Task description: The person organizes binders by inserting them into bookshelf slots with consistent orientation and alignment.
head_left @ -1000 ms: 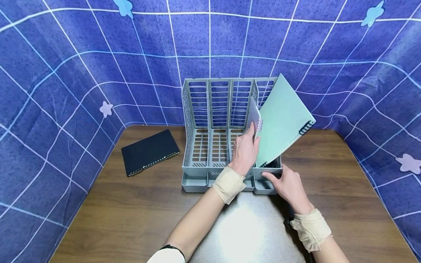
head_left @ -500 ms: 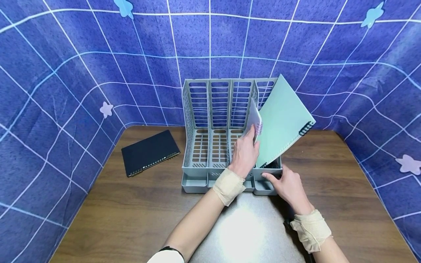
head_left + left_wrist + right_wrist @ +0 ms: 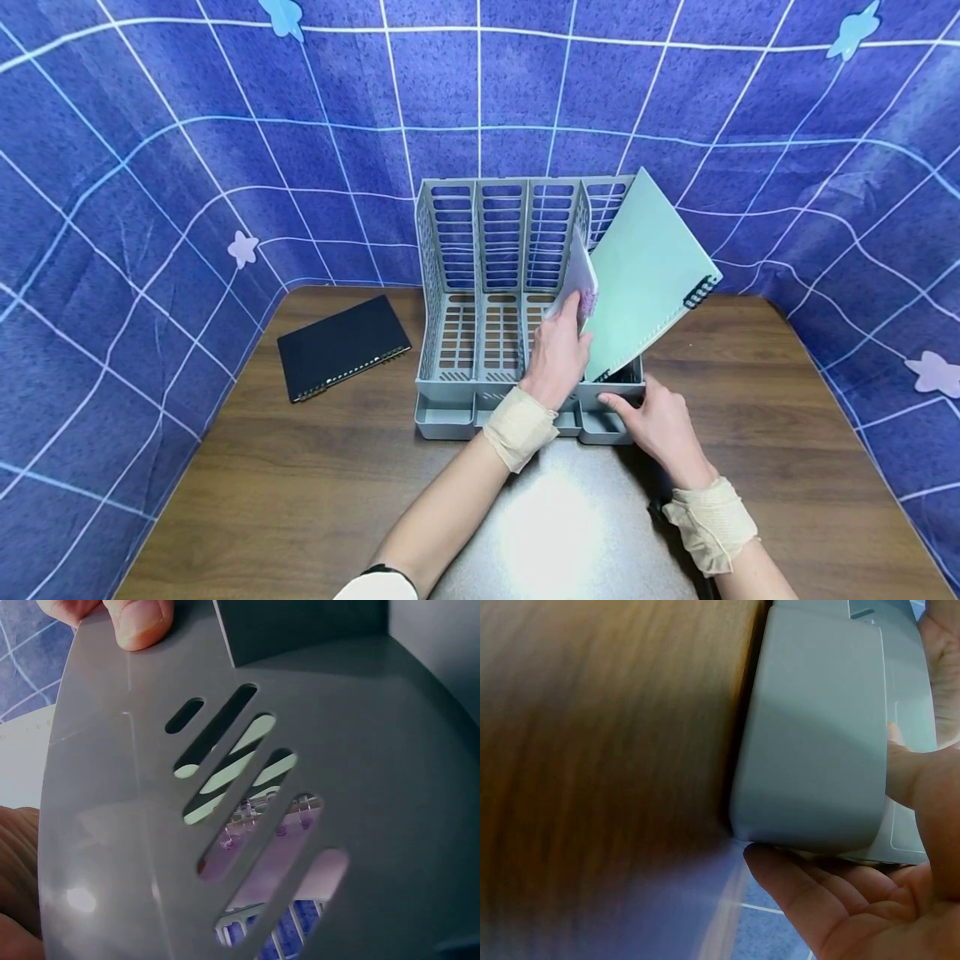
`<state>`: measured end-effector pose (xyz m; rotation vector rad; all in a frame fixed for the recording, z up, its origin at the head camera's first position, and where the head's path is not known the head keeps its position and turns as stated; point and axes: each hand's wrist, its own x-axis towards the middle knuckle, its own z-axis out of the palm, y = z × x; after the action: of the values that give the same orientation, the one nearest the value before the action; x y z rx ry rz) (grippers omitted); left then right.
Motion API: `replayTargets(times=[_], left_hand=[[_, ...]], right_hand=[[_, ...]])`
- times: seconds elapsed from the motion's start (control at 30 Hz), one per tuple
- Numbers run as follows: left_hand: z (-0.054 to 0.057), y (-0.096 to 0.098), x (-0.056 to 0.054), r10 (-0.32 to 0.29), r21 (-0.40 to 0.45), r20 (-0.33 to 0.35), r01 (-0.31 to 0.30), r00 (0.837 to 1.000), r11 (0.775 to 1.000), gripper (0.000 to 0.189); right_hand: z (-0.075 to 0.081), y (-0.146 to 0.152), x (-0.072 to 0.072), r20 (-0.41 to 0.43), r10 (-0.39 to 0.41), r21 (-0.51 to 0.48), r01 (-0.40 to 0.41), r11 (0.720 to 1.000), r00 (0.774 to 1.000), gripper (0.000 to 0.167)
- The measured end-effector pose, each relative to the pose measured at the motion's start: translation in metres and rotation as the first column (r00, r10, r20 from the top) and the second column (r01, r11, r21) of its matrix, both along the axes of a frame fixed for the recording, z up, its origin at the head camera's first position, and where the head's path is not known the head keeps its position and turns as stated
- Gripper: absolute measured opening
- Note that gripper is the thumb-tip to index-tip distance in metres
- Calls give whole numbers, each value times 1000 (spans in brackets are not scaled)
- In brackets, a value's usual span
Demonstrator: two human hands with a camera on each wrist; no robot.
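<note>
A grey desk file organizer (image 3: 442,387) with several upright slots and small trays along its front stands at mid-table. My left hand (image 3: 557,350) pinches a small lilac spiral notebook (image 3: 579,271) by its ringed edge, fingers on the left and thumb on the right. It stands upright at the divider. Its lilac cover (image 3: 277,862) shows through the front wall's slanted holes in the left wrist view. My right hand (image 3: 662,421) grips the organizer's front right corner, thumb on the front wall. A mint-green spiral notebook (image 3: 648,267) leans rightward out of the rightmost slot.
A black spiral notebook (image 3: 343,346) lies flat on the wooden table (image 3: 285,483), left of the organizer. Blue gridded cloth (image 3: 330,158) hangs behind and at both sides. A bright glare patch (image 3: 551,525) lies on the table in front.
My left hand and the lilac notebook have shifted slightly downward, its ringed edge now lower beside the mint-green notebook. The right hand keeps its grip in place.
</note>
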<state>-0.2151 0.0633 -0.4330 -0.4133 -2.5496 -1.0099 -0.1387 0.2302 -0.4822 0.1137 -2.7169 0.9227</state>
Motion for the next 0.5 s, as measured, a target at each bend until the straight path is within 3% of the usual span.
replayTargets(times=[0.5], left_hand=[[2, 4, 3, 10, -49, 8, -10, 1000, 999, 69]], right_hand=[[-1, 0, -1, 2, 0, -7, 0, 1000, 1000, 42]])
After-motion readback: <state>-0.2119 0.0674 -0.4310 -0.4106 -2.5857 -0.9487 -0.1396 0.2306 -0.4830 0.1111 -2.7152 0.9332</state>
